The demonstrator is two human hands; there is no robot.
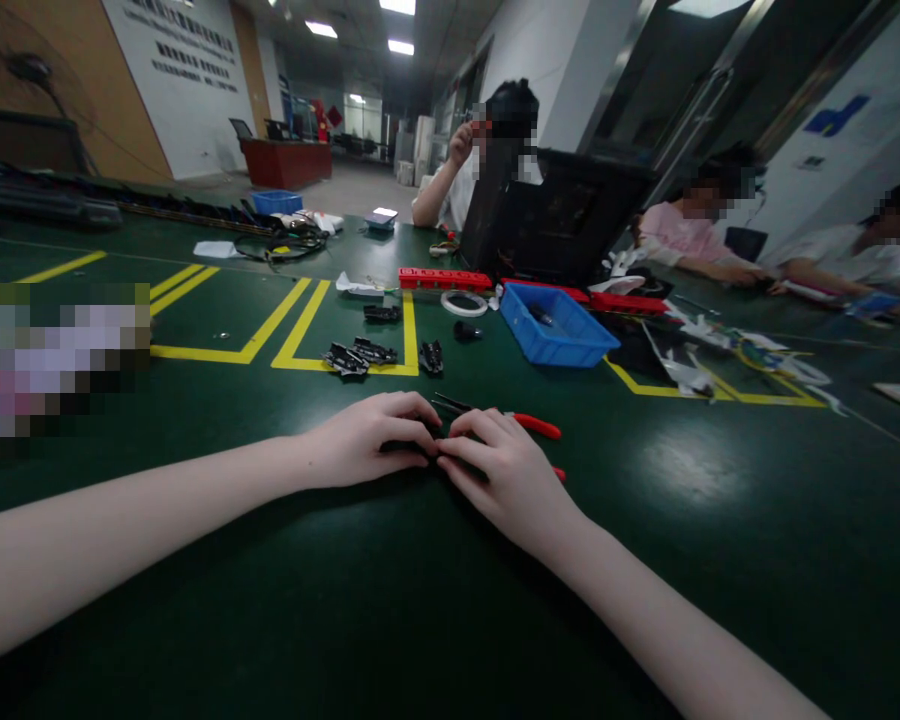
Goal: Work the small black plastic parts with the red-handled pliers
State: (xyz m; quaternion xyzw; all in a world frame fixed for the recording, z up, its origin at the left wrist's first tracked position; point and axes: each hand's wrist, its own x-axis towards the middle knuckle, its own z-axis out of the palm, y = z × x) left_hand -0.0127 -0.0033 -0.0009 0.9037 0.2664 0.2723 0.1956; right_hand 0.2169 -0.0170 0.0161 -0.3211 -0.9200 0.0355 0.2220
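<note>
My left hand (367,440) and my right hand (506,475) meet on the dark green table (345,600), fingertips touching. Both have curled fingers closed over a small dark part (409,448) that is mostly hidden beneath them. Red-handled pliers (529,425) lie on the table just behind my right hand, partly covered by it. Several small black parts (364,355) lie farther back on the yellow floor-style tape lines (285,325).
A blue bin (562,335), a white tape ring (464,302) and red trays (444,278) sit beyond. Three other people sit at the far right side around a black box (562,215). White scraps (690,365) lie at right. A blurred patch covers the left.
</note>
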